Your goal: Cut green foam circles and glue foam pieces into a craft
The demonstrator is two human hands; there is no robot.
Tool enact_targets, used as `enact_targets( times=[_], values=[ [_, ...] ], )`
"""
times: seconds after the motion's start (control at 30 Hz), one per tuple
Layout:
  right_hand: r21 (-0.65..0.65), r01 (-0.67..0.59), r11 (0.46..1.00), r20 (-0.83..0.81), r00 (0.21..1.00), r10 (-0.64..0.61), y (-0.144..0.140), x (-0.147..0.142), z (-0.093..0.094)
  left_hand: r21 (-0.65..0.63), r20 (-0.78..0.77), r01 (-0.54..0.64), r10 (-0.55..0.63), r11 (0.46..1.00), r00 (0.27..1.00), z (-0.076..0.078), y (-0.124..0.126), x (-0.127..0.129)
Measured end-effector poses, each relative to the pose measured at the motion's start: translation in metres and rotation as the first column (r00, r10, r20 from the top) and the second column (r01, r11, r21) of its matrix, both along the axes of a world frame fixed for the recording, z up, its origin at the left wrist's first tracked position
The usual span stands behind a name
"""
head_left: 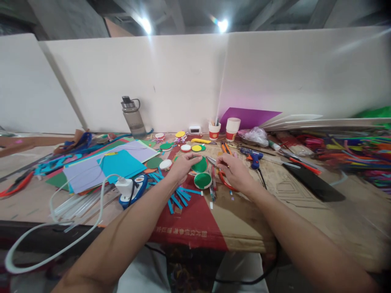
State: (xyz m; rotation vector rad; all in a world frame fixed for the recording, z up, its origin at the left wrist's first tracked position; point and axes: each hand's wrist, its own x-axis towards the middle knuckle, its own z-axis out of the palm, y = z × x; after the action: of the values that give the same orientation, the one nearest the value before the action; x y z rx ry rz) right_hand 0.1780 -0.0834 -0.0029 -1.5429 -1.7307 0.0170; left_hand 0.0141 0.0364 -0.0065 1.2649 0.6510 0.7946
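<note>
Our left hand (183,165) curls loosely, fingers half closed, its fingertips touching the left rim of a round green paper disc (199,165) that stands tilted between our two hands. Our right hand (234,173) is narrowed, fingers drawn together; it seems to pinch something thin near the disc, but we cannot tell what. Red-handled scissors (225,184) lie under that hand, touching its palm side.

Just below the held disc sits a second green disc in a white-rimmed round lid (203,180), so we count two green discs between our hands. Beyond our left hand lie two more white lids (165,164) and (185,148), plus one yellow-filled lid (196,148). Below the left wrist, a scatter of blue paper strips (180,197) fans over the red-and-brown cardboard mat (220,219).

Beyond the right hand stand two paper cups (232,129), one holding pens, and a blue hot-glue gun (253,158) lies just past its knuckles. Far left of our left hand we see a stack of coloured paper sheets (122,162), a white plug adapter (124,186) and one grey water bottle (133,117).
</note>
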Motion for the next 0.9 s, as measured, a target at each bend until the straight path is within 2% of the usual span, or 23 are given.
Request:
enact_targets(
  times=[0.1, 0.2, 0.27, 0.33, 0.4, 0.5, 0.57, 0.7, 0.77, 0.83, 0.9],
  values=[
    [-0.075, 0.092, 0.993, 0.027, 0.996, -0.090, 0.003, 0.008, -0.006, 0.010, 0.032, -0.049, 0.049, 0.999, 0.998, -0.001, 0.006, -0.002],
    [-0.140, 0.205, 0.969, 0.147, 0.972, -0.184, 0.006, 0.015, -0.014, -0.032, 0.090, -0.127, 0.129, 0.991, 0.988, -0.002, 0.012, -0.003],
    [-0.138, 0.241, 0.961, 0.224, 0.952, -0.206, 0.006, 0.015, -0.017, -0.065, 0.119, -0.166, 0.173, 0.984, 0.978, -0.001, 0.014, -0.004],
    [-0.099, 0.182, 0.978, 0.240, 0.958, -0.154, 0.004, 0.012, -0.018, -0.092, 0.114, -0.199, 0.209, 0.976, 0.971, -0.001, 0.015, -0.004],
    [-0.081, 0.037, 0.996, 0.218, 0.976, -0.019, 0.001, 0.006, -0.018, -0.110, 0.093, -0.233, 0.243, 0.966, 0.965, 0.000, 0.014, -0.004],
    [-0.122, -0.187, 0.975, 0.216, 0.954, 0.210, -0.002, -0.008, -0.017, -0.112, 0.051, -0.267, 0.273, 0.957, 0.961, 0.001, 0.013, -0.005],
    [-0.164, -0.255, 0.953, 0.237, 0.927, 0.289, -0.002, -0.015, -0.019, -0.111, 0.023, -0.265, 0.269, 0.958, 0.963, 0.001, 0.014, -0.006],
    [-0.204, -0.267, 0.942, 0.231, 0.922, 0.311, 0.005, -0.021, -0.024, -0.119, 0.012, -0.224, 0.227, 0.967, 0.974, -0.004, 0.017, -0.006],
    [-0.204, -0.245, 0.948, 0.176, 0.943, 0.281, 0.007, -0.020, -0.022, -0.115, 0.029, -0.199, 0.204, 0.973, 0.979, -0.007, 0.018, -0.005],
    [-0.220, -0.195, 0.956, 0.053, 0.976, 0.211, 0.007, -0.017, -0.017, -0.108, 0.056, -0.184, 0.191, 0.977, 0.980, -0.010, 0.019, -0.003],
    [-0.260, -0.154, 0.953, -0.149, 0.982, 0.118, 0.008, -0.015, -0.012, -0.086, 0.077, -0.167, 0.174, 0.982, 0.982, -0.012, 0.017, -0.001]
  ],
)
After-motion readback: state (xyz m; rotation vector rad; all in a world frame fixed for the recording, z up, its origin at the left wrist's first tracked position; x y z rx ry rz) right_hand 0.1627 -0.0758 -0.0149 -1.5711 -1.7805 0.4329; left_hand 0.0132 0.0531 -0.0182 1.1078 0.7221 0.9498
